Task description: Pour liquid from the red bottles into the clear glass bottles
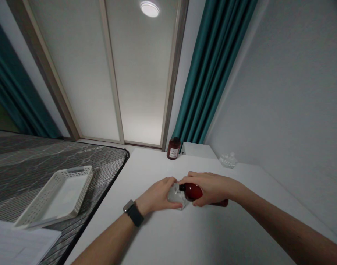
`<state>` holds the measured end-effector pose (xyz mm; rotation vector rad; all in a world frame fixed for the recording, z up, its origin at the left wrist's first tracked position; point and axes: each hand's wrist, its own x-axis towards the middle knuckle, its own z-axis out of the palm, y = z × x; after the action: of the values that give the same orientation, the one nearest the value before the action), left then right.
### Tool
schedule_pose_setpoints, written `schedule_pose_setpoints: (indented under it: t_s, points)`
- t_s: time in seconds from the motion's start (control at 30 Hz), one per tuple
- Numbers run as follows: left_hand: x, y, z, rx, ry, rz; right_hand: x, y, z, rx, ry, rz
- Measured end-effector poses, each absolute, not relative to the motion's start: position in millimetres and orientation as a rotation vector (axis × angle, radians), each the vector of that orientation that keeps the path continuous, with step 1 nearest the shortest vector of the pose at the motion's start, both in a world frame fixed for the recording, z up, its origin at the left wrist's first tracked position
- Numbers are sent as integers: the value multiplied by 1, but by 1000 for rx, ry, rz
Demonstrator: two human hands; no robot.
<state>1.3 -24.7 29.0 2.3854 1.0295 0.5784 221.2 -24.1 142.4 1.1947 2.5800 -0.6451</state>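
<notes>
My right hand (211, 186) is wrapped round a dark red-brown bottle (192, 191) with a black neck, tipped on its side so that the neck points left. Just under that neck is a clear glass container (174, 195) on the white table. Around its left side my left hand (157, 195) is closed, with a dark watch on the wrist. The bottle's neck is at the container's top; whether they touch, or whether liquid flows, I cannot make out.
Another brown bottle (173, 149) with a white label stands at the table's far edge, beside a white box (198, 150). A clear glass piece (228, 161) lies by the wall. Left, a white perforated basket (84, 191) and papers (25, 243) rest on a grey surface.
</notes>
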Motion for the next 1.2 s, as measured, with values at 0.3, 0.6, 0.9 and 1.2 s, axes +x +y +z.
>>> schedule_pose_setpoints:
  t_s: [0.3, 0.6, 0.9, 1.2]
  points:
    - [1, -25, 31, 2377, 1044, 573, 222, -23, 141, 1168, 2604, -613]
    - [2, -25, 32, 2386, 1046, 570, 219, -24, 143, 1179, 2589, -596]
    - [1, -25, 33, 2396, 1048, 543, 219, -24, 144, 1180, 2578, -584]
    - [1, -25, 31, 2397, 1037, 561, 220, -24, 144, 1187, 2585, -606]
